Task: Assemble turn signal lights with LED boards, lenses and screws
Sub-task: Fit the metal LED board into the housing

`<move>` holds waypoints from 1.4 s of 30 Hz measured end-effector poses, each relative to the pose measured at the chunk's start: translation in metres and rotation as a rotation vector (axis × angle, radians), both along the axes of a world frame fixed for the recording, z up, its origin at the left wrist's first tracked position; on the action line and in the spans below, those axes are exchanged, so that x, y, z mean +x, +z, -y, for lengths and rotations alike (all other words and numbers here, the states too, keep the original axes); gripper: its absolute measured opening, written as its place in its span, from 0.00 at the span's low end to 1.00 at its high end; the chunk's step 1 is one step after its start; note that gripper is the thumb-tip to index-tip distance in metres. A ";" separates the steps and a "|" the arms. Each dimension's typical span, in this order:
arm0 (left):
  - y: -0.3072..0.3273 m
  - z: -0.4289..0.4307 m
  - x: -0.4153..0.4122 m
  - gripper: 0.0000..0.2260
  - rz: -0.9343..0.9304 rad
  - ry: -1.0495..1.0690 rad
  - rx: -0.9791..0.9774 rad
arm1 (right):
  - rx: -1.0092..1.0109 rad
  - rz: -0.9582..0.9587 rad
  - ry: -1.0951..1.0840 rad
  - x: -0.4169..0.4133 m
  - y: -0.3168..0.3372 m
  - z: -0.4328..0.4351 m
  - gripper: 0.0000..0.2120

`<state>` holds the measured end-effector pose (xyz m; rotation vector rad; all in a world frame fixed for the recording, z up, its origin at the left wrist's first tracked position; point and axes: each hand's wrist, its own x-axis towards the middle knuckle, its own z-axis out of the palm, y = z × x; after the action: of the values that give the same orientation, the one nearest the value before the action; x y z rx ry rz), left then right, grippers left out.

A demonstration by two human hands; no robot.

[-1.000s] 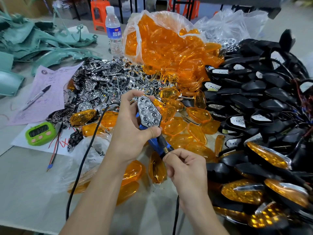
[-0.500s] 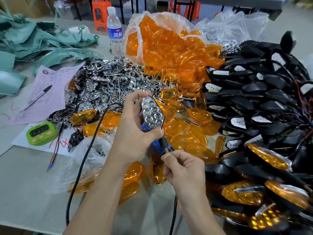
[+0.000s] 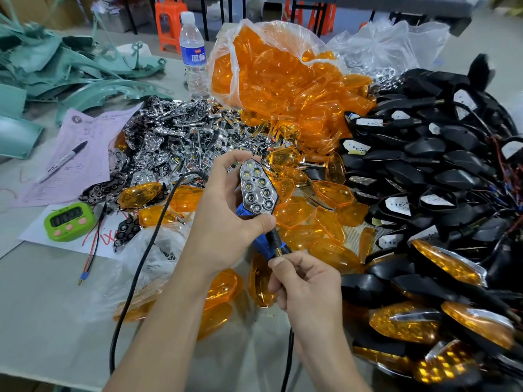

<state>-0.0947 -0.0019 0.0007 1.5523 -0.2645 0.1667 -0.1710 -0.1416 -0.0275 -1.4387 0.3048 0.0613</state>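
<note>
Nearest me at 6 o'clock, my right hand [image 3: 308,287] pinches the brass stem [image 3: 278,252] of the turn signal light [image 3: 259,188]. My left hand [image 3: 223,230] curls its fingers [image 3: 225,166] round the light's body, LED face towards me. Beyond, on the worktop [image 3: 42,306], orange lenses [image 3: 283,80] lie at 12 o'clock and black housings [image 3: 424,171] at 3.
</note>
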 end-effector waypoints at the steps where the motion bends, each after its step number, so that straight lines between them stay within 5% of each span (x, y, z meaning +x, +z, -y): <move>1: 0.000 0.000 0.000 0.38 -0.003 0.005 -0.002 | -0.002 0.002 -0.002 0.000 0.000 0.000 0.10; 7: 0.001 0.000 -0.002 0.38 -0.009 0.021 0.000 | -0.214 0.064 0.002 0.000 -0.001 0.001 0.09; 17: 0.001 0.000 -0.005 0.36 0.002 0.058 -0.003 | -0.265 0.067 -0.014 -0.001 -0.003 0.002 0.09; 24: 0.000 0.000 0.000 0.22 -0.001 0.131 -0.051 | -0.224 0.050 0.008 -0.003 -0.003 0.004 0.08; 42: -0.001 -0.005 -0.002 0.21 -0.021 0.082 -0.132 | -0.147 0.018 0.047 -0.006 -0.002 0.006 0.08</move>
<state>-0.0965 0.0033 -0.0003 1.4337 -0.1701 0.2278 -0.1768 -0.1472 -0.0294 -1.5912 0.2646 0.0650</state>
